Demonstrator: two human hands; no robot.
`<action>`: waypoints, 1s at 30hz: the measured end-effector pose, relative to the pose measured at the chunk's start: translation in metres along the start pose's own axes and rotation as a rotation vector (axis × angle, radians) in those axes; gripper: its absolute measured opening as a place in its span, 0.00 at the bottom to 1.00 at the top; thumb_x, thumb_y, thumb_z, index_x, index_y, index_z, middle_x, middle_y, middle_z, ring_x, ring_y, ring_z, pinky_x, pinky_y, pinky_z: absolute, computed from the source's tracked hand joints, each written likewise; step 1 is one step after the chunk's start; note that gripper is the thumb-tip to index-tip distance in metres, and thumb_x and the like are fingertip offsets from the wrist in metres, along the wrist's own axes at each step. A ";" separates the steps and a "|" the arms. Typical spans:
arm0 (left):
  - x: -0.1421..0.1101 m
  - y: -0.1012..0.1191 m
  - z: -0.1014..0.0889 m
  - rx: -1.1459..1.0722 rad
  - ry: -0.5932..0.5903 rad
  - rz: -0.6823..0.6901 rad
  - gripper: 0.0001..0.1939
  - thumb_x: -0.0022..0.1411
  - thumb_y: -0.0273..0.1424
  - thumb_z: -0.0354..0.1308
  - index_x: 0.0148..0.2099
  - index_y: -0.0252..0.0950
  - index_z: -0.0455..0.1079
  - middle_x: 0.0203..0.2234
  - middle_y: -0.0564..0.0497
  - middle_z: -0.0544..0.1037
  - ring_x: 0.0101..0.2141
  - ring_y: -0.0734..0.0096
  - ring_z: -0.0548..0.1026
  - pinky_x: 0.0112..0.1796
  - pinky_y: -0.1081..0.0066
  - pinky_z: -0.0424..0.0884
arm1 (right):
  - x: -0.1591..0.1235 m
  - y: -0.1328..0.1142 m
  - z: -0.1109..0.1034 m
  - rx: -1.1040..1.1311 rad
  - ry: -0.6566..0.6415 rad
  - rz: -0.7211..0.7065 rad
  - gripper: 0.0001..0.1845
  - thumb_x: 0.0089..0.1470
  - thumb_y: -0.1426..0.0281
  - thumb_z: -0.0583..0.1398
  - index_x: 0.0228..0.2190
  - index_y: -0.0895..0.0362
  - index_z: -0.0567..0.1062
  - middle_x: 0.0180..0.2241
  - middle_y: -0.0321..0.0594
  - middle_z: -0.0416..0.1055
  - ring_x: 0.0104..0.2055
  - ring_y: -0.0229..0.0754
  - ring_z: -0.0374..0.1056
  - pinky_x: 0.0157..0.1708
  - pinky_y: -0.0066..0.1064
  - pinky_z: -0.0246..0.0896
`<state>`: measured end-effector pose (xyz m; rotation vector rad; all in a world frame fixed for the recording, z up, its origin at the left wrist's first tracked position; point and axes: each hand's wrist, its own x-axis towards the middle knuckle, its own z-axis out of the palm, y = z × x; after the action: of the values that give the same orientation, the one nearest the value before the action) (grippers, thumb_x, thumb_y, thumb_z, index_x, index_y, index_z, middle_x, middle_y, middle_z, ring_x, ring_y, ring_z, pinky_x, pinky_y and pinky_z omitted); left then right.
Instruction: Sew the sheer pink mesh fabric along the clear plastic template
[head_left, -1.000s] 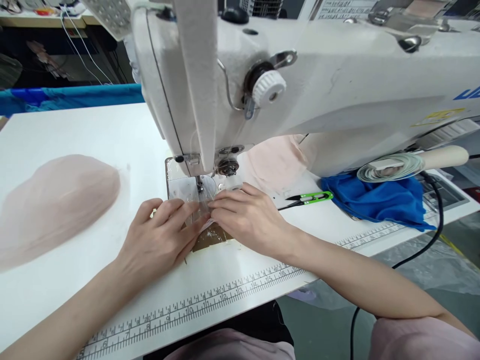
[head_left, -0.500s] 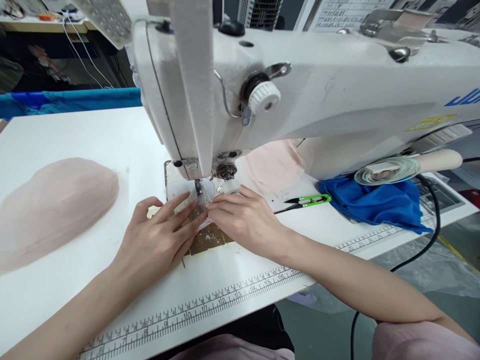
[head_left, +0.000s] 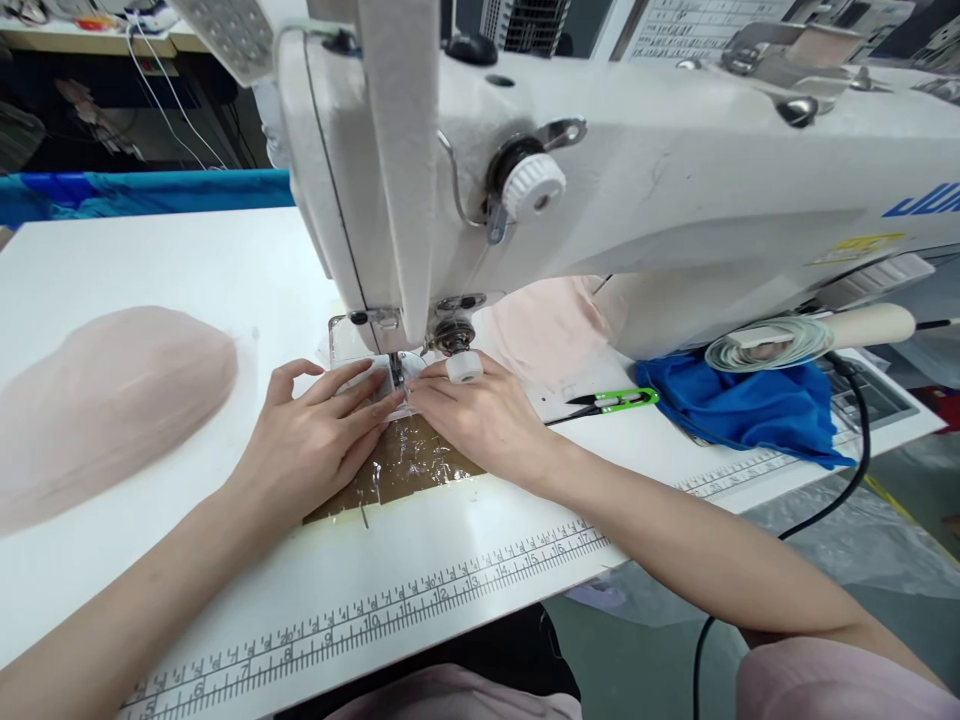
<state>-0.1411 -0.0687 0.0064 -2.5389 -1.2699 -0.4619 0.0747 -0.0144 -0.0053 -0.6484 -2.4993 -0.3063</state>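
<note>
Under the presser foot [head_left: 397, 370] of the white sewing machine [head_left: 637, 150] lies a small piece of sheer whitish fabric [head_left: 402, 409], mostly hidden by fingers. My left hand [head_left: 319, 435] lies left of the needle, its fingers stretched out and spread, the tips resting on the fabric. My right hand [head_left: 480, 425] is on the other side, its thumb and fingers drawn together at the fabric's edge close to the foot. Both sets of fingertips almost meet. A brown, shiny taped patch [head_left: 409, 465] shows on the table in front of them.
Sheer pale pink pieces lie to the left [head_left: 120, 410] and behind my right hand [head_left: 551, 325]. Green thread snips [head_left: 619, 400], a blue cloth [head_left: 750, 405] and a rolled pale green tape [head_left: 772, 343] sit at right. A printed ruler [head_left: 375, 625] follows the table's front edge.
Both hands have slid slightly away from me, toward the needle, with the fabric. More of the brown patch is uncovered. The view has shifted a little.
</note>
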 end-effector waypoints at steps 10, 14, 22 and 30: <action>-0.007 0.020 -0.011 0.029 0.058 0.001 0.13 0.68 0.26 0.53 0.53 0.39 0.72 0.47 0.50 0.81 0.51 0.54 0.77 0.47 0.51 0.61 | -0.006 -0.002 -0.009 0.069 -0.043 -0.021 0.13 0.60 0.79 0.56 0.42 0.60 0.79 0.45 0.40 0.80 0.44 0.42 0.74 0.53 0.39 0.61; -0.005 0.018 -0.012 0.008 0.068 -0.002 0.13 0.68 0.26 0.53 0.52 0.39 0.73 0.47 0.50 0.81 0.49 0.56 0.78 0.47 0.51 0.61 | -0.005 -0.003 -0.009 0.040 -0.027 -0.009 0.12 0.63 0.74 0.56 0.40 0.60 0.80 0.44 0.39 0.80 0.43 0.41 0.74 0.54 0.39 0.59; -0.004 0.016 -0.011 -0.006 0.062 0.001 0.13 0.69 0.25 0.52 0.52 0.37 0.73 0.47 0.49 0.81 0.48 0.57 0.79 0.48 0.51 0.61 | -0.005 -0.003 -0.006 0.026 -0.025 -0.001 0.13 0.65 0.72 0.55 0.40 0.60 0.80 0.44 0.39 0.80 0.44 0.41 0.74 0.55 0.38 0.58; -0.003 0.010 -0.007 -0.002 0.045 -0.005 0.13 0.69 0.26 0.51 0.54 0.38 0.71 0.49 0.49 0.80 0.49 0.58 0.78 0.49 0.50 0.60 | -0.003 -0.001 -0.005 0.037 -0.068 0.016 0.15 0.65 0.73 0.54 0.40 0.59 0.80 0.42 0.40 0.81 0.41 0.41 0.74 0.53 0.40 0.60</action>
<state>-0.1356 -0.0798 0.0108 -2.5123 -1.2612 -0.5185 0.0784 -0.0183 -0.0026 -0.6746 -2.5567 -0.2350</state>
